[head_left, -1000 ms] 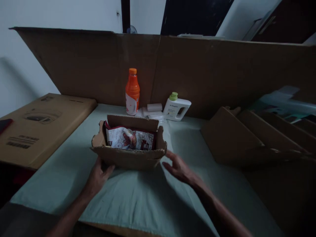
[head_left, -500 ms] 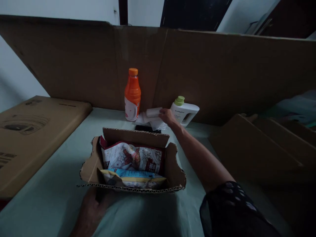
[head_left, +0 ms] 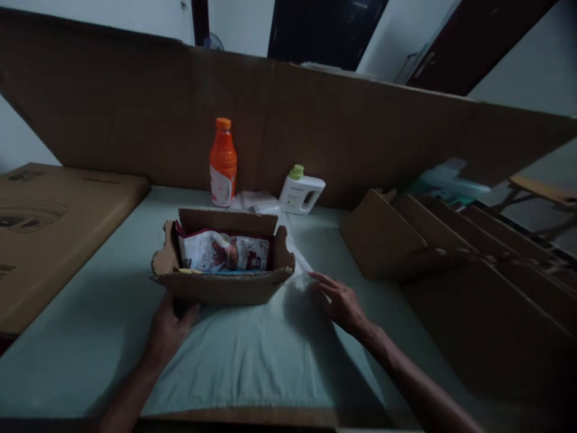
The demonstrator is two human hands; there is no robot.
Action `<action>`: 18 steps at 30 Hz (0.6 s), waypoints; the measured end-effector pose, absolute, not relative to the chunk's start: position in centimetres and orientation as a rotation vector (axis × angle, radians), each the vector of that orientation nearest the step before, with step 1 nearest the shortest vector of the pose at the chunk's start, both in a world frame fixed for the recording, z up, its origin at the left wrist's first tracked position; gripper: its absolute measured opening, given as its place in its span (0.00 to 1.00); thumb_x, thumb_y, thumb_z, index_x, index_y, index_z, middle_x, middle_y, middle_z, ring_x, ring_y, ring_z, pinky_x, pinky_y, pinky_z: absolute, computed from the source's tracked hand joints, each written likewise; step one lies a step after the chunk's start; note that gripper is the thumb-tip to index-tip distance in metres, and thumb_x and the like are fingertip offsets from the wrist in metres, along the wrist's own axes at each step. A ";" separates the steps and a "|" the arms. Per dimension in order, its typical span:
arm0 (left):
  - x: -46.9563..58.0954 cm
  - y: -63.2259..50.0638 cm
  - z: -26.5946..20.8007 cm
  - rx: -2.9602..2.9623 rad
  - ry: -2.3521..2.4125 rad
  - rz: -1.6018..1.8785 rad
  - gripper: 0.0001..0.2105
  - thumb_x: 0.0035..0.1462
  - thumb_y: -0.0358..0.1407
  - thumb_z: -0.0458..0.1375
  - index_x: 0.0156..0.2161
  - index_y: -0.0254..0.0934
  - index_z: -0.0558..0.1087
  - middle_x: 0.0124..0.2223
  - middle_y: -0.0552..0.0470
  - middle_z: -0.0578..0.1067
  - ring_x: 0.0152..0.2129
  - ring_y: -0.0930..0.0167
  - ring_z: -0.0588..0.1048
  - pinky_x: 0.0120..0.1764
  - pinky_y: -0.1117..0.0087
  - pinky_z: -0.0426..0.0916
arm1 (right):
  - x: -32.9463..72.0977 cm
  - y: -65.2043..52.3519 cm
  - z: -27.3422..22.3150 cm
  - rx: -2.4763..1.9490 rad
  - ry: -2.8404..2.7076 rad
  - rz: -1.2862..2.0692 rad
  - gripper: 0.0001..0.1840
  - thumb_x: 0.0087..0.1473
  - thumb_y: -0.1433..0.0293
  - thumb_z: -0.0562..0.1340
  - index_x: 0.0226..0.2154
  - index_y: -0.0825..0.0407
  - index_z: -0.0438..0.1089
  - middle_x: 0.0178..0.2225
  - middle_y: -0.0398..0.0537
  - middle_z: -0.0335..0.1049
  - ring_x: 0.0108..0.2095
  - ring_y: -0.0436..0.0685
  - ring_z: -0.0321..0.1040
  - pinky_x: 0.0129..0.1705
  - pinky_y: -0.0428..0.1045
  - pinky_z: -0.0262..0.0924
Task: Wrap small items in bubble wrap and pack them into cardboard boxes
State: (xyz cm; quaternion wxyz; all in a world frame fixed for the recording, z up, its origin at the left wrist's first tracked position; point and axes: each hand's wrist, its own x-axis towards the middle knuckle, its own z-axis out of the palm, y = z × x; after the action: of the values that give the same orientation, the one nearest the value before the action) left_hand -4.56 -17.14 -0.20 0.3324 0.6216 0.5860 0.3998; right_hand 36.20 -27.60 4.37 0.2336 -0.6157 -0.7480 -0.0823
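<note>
In the head view, we've got a small cardboard box point(head_left: 225, 288) sitting on the green cloth point(head_left: 252, 367), with a printed packet point(head_left: 210, 249) inside. Its long side runs pretty much left to right, between the two hands. The left hand point(head_left: 167, 329) is the nearer one, up against the front left bottom corner, thumb apart from the fingers. Those fingers are partly hidden, so we can't tell if it's really gripping or just resting there.

The right hand point(head_left: 340, 304) is off the box's right end, fingers loosely stretched out toward it. A pale narrow thing point(head_left: 301, 257) lies between them, lengthwise from the box's right side toward those fingertips, so way closer to the right hand. Pinched or just touched? Honestly too dim for us to say.
</note>
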 end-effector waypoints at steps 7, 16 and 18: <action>-4.7 -17.2 0.6 1.666 1.507 1.039 0.28 0.47 0.50 0.61 0.51 0.36 0.69 0.49 0.41 0.78 0.49 0.55 0.76 0.55 0.56 0.70 | 30.0 -31.8 6.9 -1.617 -1.737 0.012 0.12 0.63 0.72 0.57 0.42 0.48 0.76 0.44 0.51 0.79 0.38 0.55 0.79 0.41 0.49 0.74; -4.1 -16.4 1.1 1.685 1.515 1.043 0.29 0.49 0.48 0.61 0.53 0.35 0.68 0.48 0.42 0.79 0.48 0.56 0.77 0.53 0.57 0.71 | 24.4 -25.3 4.7 -1.428 -1.687 0.348 0.35 0.55 0.70 0.62 0.64 0.50 0.58 0.59 0.59 0.69 0.54 0.63 0.71 0.50 0.58 0.71; -2.7 -15.8 1.5 1.695 1.554 1.056 0.27 0.48 0.47 0.61 0.52 0.34 0.69 0.47 0.41 0.79 0.47 0.55 0.78 0.51 0.57 0.72 | 25.2 -24.2 4.4 -1.444 -1.629 0.386 0.34 0.55 0.68 0.62 0.64 0.51 0.60 0.60 0.59 0.68 0.54 0.63 0.71 0.50 0.58 0.71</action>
State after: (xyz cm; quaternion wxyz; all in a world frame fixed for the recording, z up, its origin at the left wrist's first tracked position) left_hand -2.71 -15.78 1.47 0.3010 0.6388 0.5857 0.3979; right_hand 25.21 -24.23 4.41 0.4485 -0.5837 -0.6586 0.1562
